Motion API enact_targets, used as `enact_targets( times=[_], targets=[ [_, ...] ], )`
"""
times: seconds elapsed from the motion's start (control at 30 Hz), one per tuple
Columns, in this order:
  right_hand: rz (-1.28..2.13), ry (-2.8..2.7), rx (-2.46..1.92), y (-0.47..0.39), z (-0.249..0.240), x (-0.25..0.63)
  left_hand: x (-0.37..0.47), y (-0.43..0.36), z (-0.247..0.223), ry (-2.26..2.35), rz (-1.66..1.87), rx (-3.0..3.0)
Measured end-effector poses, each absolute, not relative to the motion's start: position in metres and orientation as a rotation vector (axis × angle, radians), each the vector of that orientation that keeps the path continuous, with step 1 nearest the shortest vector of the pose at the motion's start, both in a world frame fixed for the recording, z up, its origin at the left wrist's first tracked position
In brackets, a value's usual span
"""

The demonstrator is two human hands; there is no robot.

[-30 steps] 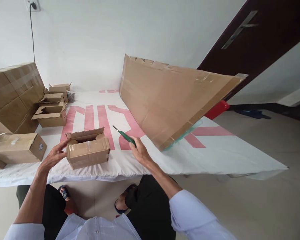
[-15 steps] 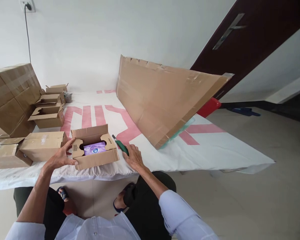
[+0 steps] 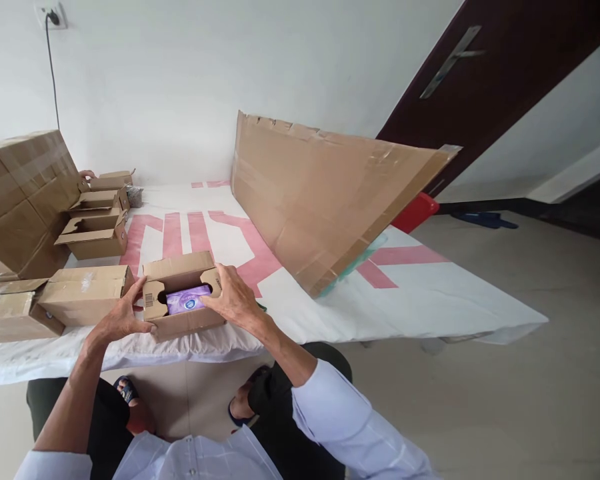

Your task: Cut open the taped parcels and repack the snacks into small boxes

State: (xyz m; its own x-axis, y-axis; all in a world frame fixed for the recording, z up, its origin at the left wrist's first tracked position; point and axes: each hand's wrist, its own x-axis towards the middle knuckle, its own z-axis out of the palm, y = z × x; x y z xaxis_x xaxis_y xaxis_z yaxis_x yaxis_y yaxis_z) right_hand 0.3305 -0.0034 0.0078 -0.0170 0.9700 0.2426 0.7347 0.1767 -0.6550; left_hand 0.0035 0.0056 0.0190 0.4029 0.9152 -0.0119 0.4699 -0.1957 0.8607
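Note:
An open cardboard box (image 3: 190, 325) sits near the table's front edge, its long back flap standing up. Inside lies a purple pack (image 3: 187, 299) with a blue and white emblem, framed by the notched end flaps. My left hand (image 3: 125, 312) grips the box's left end, thumb low at the front corner and fingers up the side. Over the right end is my right hand (image 3: 233, 293), fingers on the end flap and thumb reaching inside by the pack's edge. Only a sliver of the green-handled cutter (image 3: 262, 307) shows on the cloth behind my right wrist.
Closed boxes (image 3: 87, 293) stand to the left, with open ones (image 3: 93, 237) behind. Large cartons (image 3: 25, 193) rise at far left; another person's hand (image 3: 87, 175) shows beside them. A big cardboard sheet (image 3: 325, 193) leans to the right, a red object (image 3: 416, 212) behind it.
My right hand has let go of the green cutter and moved left onto the box's right end. My left hand keeps its hold. Another person's hand has appeared at the back left.

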Motion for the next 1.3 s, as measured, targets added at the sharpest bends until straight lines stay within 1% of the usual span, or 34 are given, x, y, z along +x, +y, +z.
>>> enact_targets(
  times=[0.13, 0.2, 0.3, 0.37, 0.5, 0.67, 0.77, 0.9, 1.03, 1.13, 1.2, 1.3],
  targets=[
    [0.464, -1.817, -1.680, -0.005, 0.021, 0.333, 0.000, 0.003, 0.013, 1.212, 0.723, 1.837],
    [0.600, -1.733, -1.578, 0.000, 0.023, 0.346, -0.002, 0.001, 0.011, 1.218, 0.748, 1.824],
    [0.917, -1.554, -1.389, 0.011, 0.019, 0.371, -0.003, -0.001, 0.013, 1.202, 0.743, 1.793],
    [1.069, -1.450, -1.315, 0.016, 0.013, 0.383, -0.003, -0.001, 0.016, 1.194, 0.727, 1.778],
    [1.167, -1.363, -1.262, 0.017, -0.008, 0.384, -0.001, -0.001, 0.020, 1.197, 0.722, 1.758],
    [1.186, -1.243, -1.324, 0.015, -0.037, 0.372, -0.004, 0.002, 0.017, 1.202, 0.707, 1.791],
    [1.129, -1.296, -1.288, 0.015, -0.047, 0.368, -0.006, 0.005, 0.013, 1.212, 0.737, 1.858],
    [1.103, -1.427, -1.172, 0.015, -0.050, 0.364, -0.006, 0.005, 0.014, 1.171, 0.745, 1.877],
    [1.115, -1.430, -1.174, 0.015, -0.052, 0.361, -0.002, 0.003, 0.020, 1.169, 0.681, 1.820],
    [1.164, -1.444, -1.190, 0.017, -0.054, 0.365, 0.000, 0.000, 0.021, 1.163, 0.733, 1.770],
    [1.124, -1.482, -1.211, 0.020, -0.056, 0.370, 0.001, -0.003, 0.019, 1.169, 0.787, 1.737],
    [0.928, -1.528, -1.264, 0.026, -0.059, 0.379, 0.000, -0.008, 0.016, 1.144, 0.862, 1.742]
  ],
)
